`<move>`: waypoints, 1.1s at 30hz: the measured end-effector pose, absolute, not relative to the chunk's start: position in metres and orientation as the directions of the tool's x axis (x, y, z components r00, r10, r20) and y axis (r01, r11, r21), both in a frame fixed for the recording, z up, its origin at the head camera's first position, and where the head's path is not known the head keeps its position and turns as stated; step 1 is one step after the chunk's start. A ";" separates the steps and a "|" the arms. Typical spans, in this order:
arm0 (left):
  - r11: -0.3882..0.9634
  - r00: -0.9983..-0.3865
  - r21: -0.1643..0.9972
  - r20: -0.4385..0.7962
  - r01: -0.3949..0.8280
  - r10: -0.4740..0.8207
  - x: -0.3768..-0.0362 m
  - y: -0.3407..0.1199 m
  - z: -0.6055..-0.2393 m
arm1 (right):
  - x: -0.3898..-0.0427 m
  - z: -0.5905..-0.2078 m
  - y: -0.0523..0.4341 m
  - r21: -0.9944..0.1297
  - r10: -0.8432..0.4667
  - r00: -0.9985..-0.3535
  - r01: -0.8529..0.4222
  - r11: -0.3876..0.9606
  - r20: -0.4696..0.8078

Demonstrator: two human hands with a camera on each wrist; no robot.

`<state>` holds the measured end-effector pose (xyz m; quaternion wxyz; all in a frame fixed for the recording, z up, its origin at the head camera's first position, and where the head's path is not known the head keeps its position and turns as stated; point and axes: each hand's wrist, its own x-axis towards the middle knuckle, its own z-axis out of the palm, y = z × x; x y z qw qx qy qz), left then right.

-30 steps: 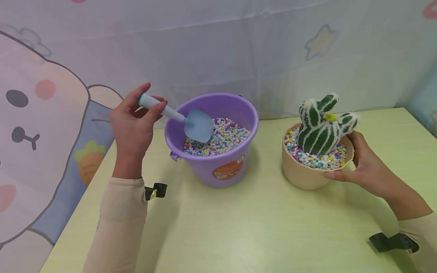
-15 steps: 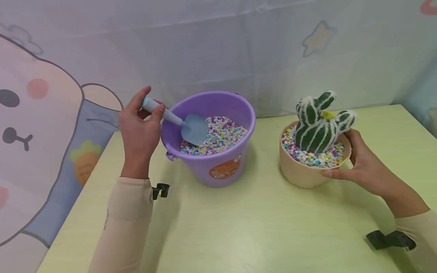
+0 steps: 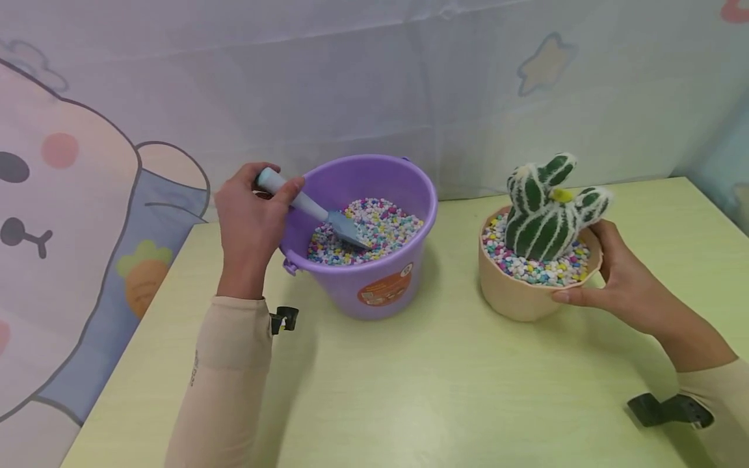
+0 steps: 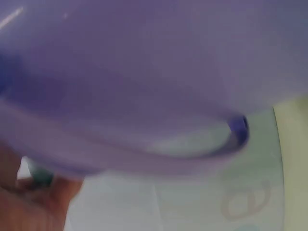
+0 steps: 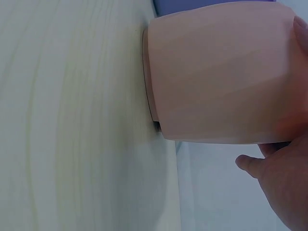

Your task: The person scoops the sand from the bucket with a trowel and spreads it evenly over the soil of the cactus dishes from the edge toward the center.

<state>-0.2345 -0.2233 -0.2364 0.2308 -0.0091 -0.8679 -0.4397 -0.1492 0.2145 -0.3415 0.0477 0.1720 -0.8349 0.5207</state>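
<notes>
The small pale-blue plastic trowel (image 3: 318, 214) lies slanted with its blade dug into the multicoloured pebbles (image 3: 374, 227) inside the round purple plastic bucket (image 3: 383, 286), which stands at about 11 o'clock on the pale green tabletop (image 3: 445, 390). The left hand (image 3: 254, 221) has its fingers and thumb curled round the trowel's handle. To scoop well, I judge the blade should go under the pebbles and come up level. At 2 o'clock the right hand (image 3: 620, 279) cups the wall of the beige round pot (image 3: 521, 296) holding a green, white-striped toy cactus (image 3: 547, 208) bedded in pebbles.

The head view alone shows trowel and pebbles. The left wrist view gives only a blurred bucket wall (image 4: 144, 72); the right wrist view shows the pot's base (image 5: 149, 86) flat on the table.
</notes>
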 end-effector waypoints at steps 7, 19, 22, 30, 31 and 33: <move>0.587 -0.936 0.768 0.349 0.257 -0.047 -0.235 -0.234 -0.235 | -0.151 -0.343 0.215 -0.849 -0.246 -0.934 -0.341 0.403 0.258; 0.626 -0.829 0.661 0.558 0.413 -0.042 -0.238 -0.223 -0.268 | -0.149 -0.341 0.217 -0.852 -0.263 -0.940 -0.313 0.420 0.216; 0.570 -0.853 0.717 0.519 0.402 -0.050 -0.233 -0.227 -0.271 | -0.144 -0.339 0.213 -0.842 -0.259 -0.946 -0.296 0.450 0.194; 0.710 -0.866 0.624 0.499 0.326 -0.041 -0.183 -0.241 -0.287 | -0.110 -0.339 0.202 -0.648 -0.133 -0.986 -0.166 0.744 0.100; 0.745 -0.880 0.597 0.475 0.297 -0.030 -0.174 -0.244 -0.289 | -0.105 -0.341 0.201 -0.613 -0.121 -0.988 -0.155 0.774 0.096; 0.825 -0.922 0.520 0.388 0.220 0.002 -0.156 -0.247 -0.292 | -0.095 -0.343 0.199 -0.536 -0.095 -0.993 -0.120 0.836 0.075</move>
